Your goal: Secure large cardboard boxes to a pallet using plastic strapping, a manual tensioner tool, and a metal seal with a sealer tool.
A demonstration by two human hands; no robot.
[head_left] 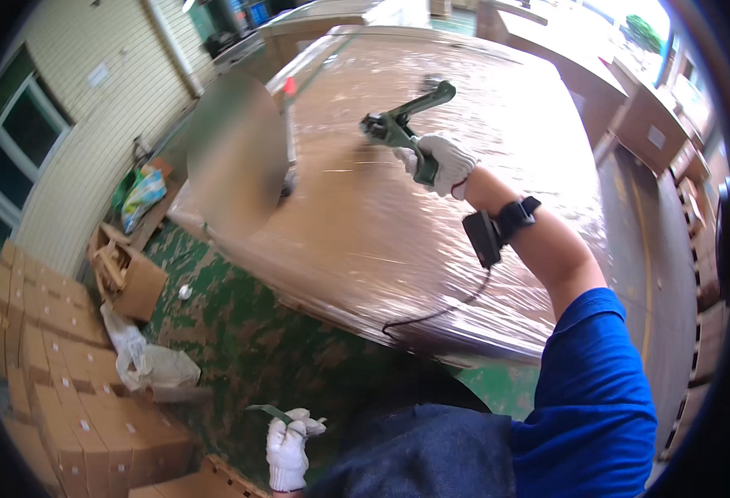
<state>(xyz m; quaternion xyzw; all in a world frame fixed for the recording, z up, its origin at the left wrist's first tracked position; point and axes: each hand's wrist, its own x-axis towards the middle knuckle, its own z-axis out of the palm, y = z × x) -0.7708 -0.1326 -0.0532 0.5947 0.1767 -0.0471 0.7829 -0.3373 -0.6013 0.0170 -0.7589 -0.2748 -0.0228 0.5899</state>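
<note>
My right hand, in a white knit glove, is wrapped round the grip of a green strapping tool with a long lever. It holds the tool over the top of a large pallet load of cartons wrapped in clear stretch film. Low in the view, beside my body and above the floor, my left hand is also gloved. Its fingers are closed on a thin green strap, whose end sticks out to the left.
Stacked brown cartons fill the lower left, near an opened box and a white plastic bag. More cartons stand at the far right. A blurred patch hides part of the load's left side. The green floor is worn.
</note>
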